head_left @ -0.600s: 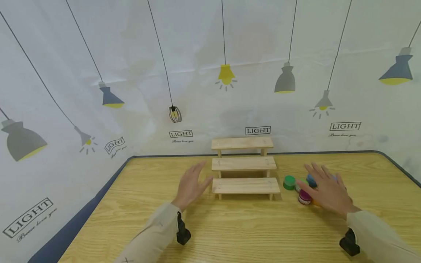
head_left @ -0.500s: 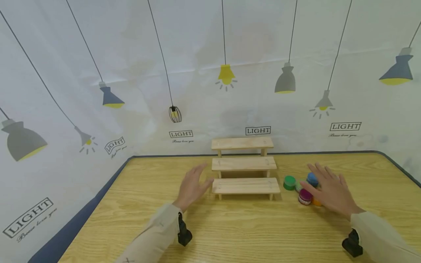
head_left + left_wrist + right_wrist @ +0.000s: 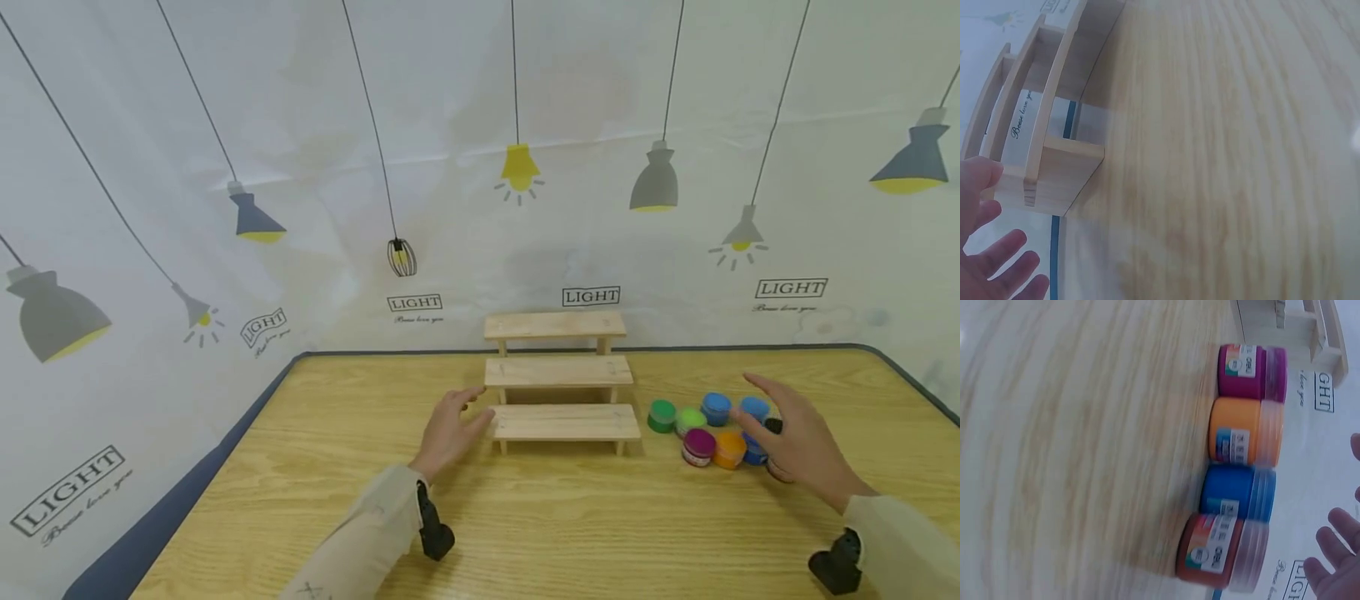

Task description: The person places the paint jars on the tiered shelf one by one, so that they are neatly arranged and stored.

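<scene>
Several jars [image 3: 727, 443], right fingers [image 3: 768, 389] near, left fingers [image 3: 982, 172] perhaps touching shelf [image 3: 558, 372]

Person; forearms partly in view from the head camera. Left sleeve [image 3: 360, 533]: long, pale beige cloth, soft creases along the forearm, ending at the wrist. Thin dark X-like mark [image 3: 309, 590] at the lower frame edge; a fainter mark [image 3: 379, 504] nearer the cuff, too indistinct to read. Right sleeve [image 3: 903, 537]: same pale beige, plain over the short stretch visible. Left wrist unit [image 3: 436, 537]: black, narrow strip along the cuff, widening into a chunky block. Right wrist unit [image 3: 835, 568]: also black, similar block, rounded outline; fine detail unresolved. Left hand [image 3: 448, 433] and right hand [image 3: 806, 446]: bare beyond the cuffs.
</scene>
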The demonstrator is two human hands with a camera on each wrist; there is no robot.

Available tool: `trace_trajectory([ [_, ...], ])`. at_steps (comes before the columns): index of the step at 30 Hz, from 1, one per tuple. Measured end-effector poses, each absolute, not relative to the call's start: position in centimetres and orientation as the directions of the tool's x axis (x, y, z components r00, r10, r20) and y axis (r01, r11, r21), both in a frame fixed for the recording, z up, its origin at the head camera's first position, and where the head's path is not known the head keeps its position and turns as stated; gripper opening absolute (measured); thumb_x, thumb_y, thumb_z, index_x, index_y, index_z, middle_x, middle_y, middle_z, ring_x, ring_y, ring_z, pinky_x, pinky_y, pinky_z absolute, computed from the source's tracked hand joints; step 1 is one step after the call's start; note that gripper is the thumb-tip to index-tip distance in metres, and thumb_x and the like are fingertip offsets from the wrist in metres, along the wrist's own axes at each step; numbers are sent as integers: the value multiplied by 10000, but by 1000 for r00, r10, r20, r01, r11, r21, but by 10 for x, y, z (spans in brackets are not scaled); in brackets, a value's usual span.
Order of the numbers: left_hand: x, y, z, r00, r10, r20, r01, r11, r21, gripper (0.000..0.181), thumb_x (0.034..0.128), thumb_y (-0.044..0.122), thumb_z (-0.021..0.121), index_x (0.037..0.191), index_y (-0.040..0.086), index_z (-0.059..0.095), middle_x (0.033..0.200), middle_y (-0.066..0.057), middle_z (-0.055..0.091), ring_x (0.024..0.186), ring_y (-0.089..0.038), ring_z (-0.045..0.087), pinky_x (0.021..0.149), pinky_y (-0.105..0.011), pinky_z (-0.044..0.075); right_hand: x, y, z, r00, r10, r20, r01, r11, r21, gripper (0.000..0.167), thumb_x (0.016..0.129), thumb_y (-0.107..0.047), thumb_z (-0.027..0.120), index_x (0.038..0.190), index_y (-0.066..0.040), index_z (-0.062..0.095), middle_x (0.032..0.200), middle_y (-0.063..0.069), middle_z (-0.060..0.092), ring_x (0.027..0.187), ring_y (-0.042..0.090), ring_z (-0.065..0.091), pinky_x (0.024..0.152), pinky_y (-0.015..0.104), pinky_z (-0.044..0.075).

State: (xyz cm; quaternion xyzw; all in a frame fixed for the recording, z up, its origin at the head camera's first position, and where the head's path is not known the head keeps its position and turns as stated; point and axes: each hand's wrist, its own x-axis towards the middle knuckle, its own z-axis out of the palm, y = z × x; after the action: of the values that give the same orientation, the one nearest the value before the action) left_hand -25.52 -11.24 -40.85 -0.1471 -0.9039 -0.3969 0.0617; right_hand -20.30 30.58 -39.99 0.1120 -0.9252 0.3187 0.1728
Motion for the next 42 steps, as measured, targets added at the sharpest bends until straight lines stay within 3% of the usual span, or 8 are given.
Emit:
trace_trajectory([
  [13,-260,-107,-417,-958,240,159,266,527,807,372,896,228,535,1232,72,514,1132,-155,526,956,-276,524,753,-386,448,-200,340,-417,-915,9,404,-252,768,-589,494,907,-210,513,1300,49,365,1216,285,425,983,396,435,769,491,362],
  [15,-262,-106,-418,-959,238,155,261,525,810,353,897,220,530,1217,70,527,1104,-149,537,936,-271,530,738,-379,453,-204,349,-425,-913,31,407,-223,797,-561,508,893,-251,538,1312,-7,385,1220,228,445,970,250,478,767,374,405],
  [16,-262,-106,-418,-961,232,149,252,524,813,347,898,221,528,1211,74,534,1092,-139,540,932,-265,530,736,-375,452,-206,353,-428,-915,17,403,-236,788,-569,516,895,-244,534,1314,11,373,1231,251,427,979,285,476,764,434,399],
  [20,-264,-104,-418,-964,220,149,245,523,816,313,901,209,519,1174,60,562,1058,-135,547,914,-262,531,738,-382,446,-213,366,-444,-911,41,410,-202,822,-532,527,872,-314,560,1309,-59,411,1210,175,452,916,44,457,706,277,437],
  [22,-265,-103,-418,-966,212,145,237,521,820,301,902,206,518,1159,58,572,1050,-131,550,909,-257,530,746,-384,441,-212,368,-446,-923,35,384,-201,805,-558,538,881,-312,546,1308,-22,397,1220,214,432,933,116,478,712,354,447],
  [23,-266,-102,-418,-966,213,146,239,520,820,296,903,201,518,1154,53,574,1046,-133,550,906,-259,530,748,-387,440,-211,368,-446,-927,49,371,-179,813,-555,541,875,-335,548,1299,-28,409,1210,195,438,906,42,460,692,307,459],
  [31,-274,-105,-426,-969,190,158,233,490,840,235,896,192,529,1071,68,625,966,-91,585,865,-218,538,727,-347,444,-191,355,-424,-975,34,218,-118,753,-647,565,912,-297,493,1281,104,342,1201,346,375,956,484,448,624,454,474],
  [42,-277,-103,-423,-979,186,79,158,465,871,228,867,241,583,1029,93,645,966,-69,563,855,-198,528,685,-328,452,-185,351,-425,-989,49,140,-58,741,-669,521,916,-324,475,1206,102,401,1130,331,412,923,491,475,555,376,483],
])
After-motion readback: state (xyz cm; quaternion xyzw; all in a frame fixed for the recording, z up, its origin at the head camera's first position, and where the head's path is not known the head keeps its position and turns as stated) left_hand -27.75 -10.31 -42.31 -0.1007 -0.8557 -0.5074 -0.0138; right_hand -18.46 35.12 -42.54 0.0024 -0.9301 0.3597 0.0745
